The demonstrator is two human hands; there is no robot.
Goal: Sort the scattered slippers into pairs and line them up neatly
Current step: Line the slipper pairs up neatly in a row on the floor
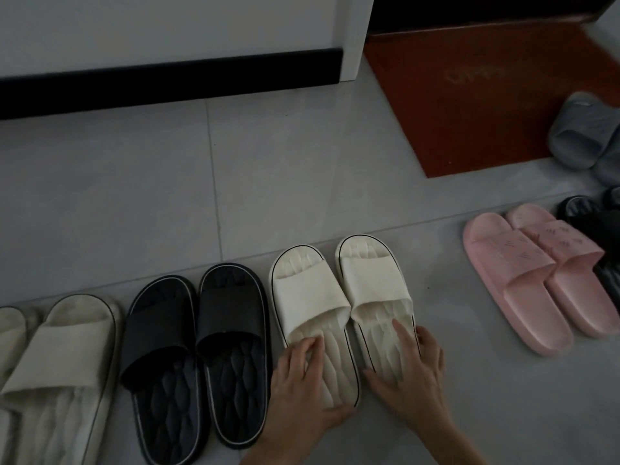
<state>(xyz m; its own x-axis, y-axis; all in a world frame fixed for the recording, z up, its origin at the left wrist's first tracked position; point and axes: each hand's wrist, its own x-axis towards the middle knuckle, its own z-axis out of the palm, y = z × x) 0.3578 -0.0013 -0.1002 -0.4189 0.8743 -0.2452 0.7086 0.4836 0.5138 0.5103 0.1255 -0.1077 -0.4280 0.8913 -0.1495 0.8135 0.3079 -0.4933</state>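
Observation:
Two white slippers lie side by side on the grey floor, toes pointing away from me: the left one (308, 297) and the right one (372, 280). My left hand (298, 391) holds the left slipper's heel, fingers on the ridged insole and thumb round the back edge. My right hand (416, 374) grips the right slipper's heel across its width. To their left stands a black pair (188, 330), then a cream pair (60, 347) cut off by the frame. A pink pair (536, 273) lies angled to the right.
A red doormat (469, 95) lies at the back right, with grey slippers (580, 129) on its right edge. Dark slippers (583, 213) sit partly hidden behind the pink pair. A white wall with a black baseboard (167, 75) runs along the back.

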